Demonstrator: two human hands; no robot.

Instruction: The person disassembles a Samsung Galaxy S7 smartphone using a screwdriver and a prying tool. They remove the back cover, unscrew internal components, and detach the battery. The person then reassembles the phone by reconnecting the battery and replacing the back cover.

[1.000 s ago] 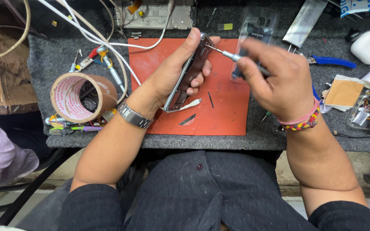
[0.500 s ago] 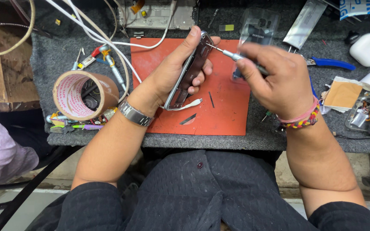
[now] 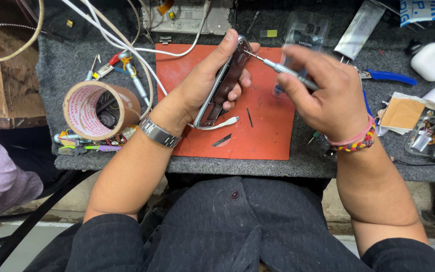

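My left hand (image 3: 202,83) grips a dark phone (image 3: 223,83), tilted on edge above the red mat (image 3: 268,131). The thumb lies along its top side and the fingers curl around the lower side. My right hand (image 3: 323,90) holds a small silver screwdriver (image 3: 283,69), whose tip touches the upper end of the phone. A white cable plug (image 3: 222,122) lies on the mat just under the phone. A metal watch is on my left wrist and coloured bracelets are on my right wrist.
A brown tape roll (image 3: 99,108) stands at the left by coloured tools and white cables (image 3: 127,45). Blue-handled pliers (image 3: 388,76), a white case (image 3: 431,60) and phone parts (image 3: 434,136) lie at the right. A clear phone cover (image 3: 305,30) sits behind. Another person's sleeve (image 3: 1,176) is far left.
Both hands with the phone and screwdriver stay nearly in place. The screwdriver tip stays at the phone's top end.
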